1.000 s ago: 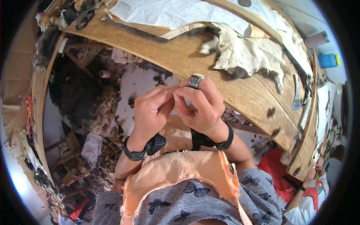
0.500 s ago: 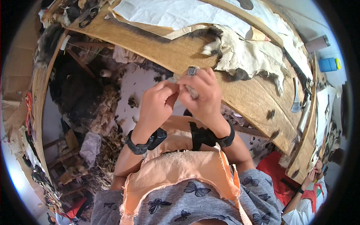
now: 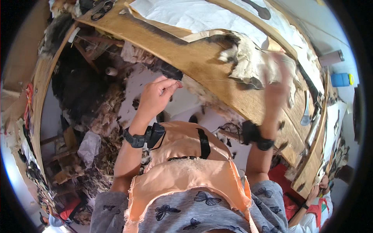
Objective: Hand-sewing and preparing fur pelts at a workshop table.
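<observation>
My left hand is pinched in front of the plank bench's near edge, on a fine pale thread that stretches rightward toward my right hand. Pale fur shows just beyond those fingertips; I cannot tell whether they hold it. My right hand is raised farther right, over the cream hide with black-and-white fur edges, its fingers smeared by motion. A peach apron covers my front.
The plank bench carries white paper, black scissors and a flat dark-bladed tool. A blue jar and pale cylinder stand right. Fur scraps litter the floor. A co-worker's hands work at lower right.
My hands were together at the fingertips; now my right hand has swung right and away, drawing the thread out, while my left hand has risen slightly. The view has shifted a little.
</observation>
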